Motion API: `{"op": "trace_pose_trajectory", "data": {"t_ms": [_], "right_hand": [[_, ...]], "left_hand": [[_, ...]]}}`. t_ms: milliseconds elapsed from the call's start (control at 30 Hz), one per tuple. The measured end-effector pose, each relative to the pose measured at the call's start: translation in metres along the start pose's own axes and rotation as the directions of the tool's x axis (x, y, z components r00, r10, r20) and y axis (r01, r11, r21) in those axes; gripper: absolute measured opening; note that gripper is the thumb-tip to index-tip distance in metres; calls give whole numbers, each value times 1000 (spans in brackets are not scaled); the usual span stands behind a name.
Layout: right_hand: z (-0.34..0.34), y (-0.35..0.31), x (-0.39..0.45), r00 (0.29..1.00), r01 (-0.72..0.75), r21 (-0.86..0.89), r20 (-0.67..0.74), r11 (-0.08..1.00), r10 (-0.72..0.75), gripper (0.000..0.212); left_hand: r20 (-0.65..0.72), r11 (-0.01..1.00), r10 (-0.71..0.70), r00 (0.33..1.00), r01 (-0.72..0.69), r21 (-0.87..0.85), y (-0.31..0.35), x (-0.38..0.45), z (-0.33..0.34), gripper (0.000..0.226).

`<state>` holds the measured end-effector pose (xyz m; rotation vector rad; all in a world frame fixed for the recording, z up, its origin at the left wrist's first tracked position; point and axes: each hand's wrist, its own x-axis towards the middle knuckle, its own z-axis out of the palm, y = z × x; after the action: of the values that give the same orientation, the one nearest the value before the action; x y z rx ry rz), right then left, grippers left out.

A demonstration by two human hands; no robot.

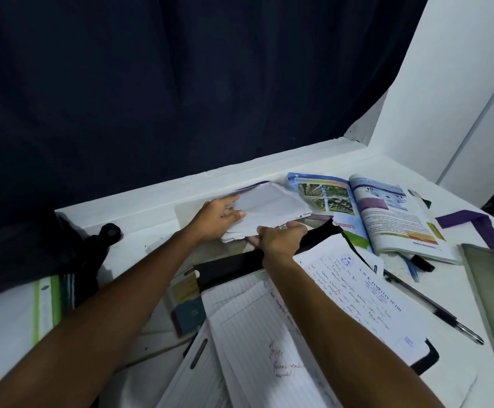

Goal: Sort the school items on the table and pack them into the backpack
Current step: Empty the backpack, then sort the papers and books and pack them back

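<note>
A stack of loose grey-white papers (272,206) lies at the back of the white table (139,213). My left hand (216,219) grips its left edge, thumb on top. My right hand (281,238) pinches its near edge. An open illustrated textbook (366,213) lies just to the right of the stack. Handwritten sheets (357,293) and lined pages (257,343) are spread in front under my right forearm. The black backpack (78,260) sits at the left edge, mostly in shadow.
A black pen (434,310) lies at the right beside a grey book (493,295). A blue pen (410,269) and a purple strap (475,228) are near the textbook. A black folder (228,269), a teal booklet (187,307) and a green-edged book (45,301) lie near.
</note>
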<state>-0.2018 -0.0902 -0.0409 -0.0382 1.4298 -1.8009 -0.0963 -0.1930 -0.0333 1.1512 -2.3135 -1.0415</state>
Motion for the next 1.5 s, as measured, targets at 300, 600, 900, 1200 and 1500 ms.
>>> {"op": "trace_pose_trajectory", "data": {"t_ms": [300, 600, 900, 1200, 1500], "right_hand": [[-18, -18, -4, 981, -134, -54, 131, 990, 140, 24], [-73, -91, 64, 924, 365, -570, 129, 736, -359, 20], [-50, -108, 136, 960, -9, -475, 243, 880, 141, 38], [-63, -125, 140, 926, -64, -159, 358, 985, 118, 41], [-132, -160, 119, 812, -42, -194, 565, 980, 147, 88]], "left_hand": [[-61, 998, -29, 998, 26, -50, -13, -15, 5, 62], [-386, 796, -545, 744, 314, -518, -33, -66, 2, 47], [-31, 173, -693, 720, 124, -977, -18, -63, -16, 28], [-197, 168, -700, 686, -110, -980, 14, -62, -22, 32], [-232, 315, -349, 908, -119, -941, 38, -145, -16, 96]]}}
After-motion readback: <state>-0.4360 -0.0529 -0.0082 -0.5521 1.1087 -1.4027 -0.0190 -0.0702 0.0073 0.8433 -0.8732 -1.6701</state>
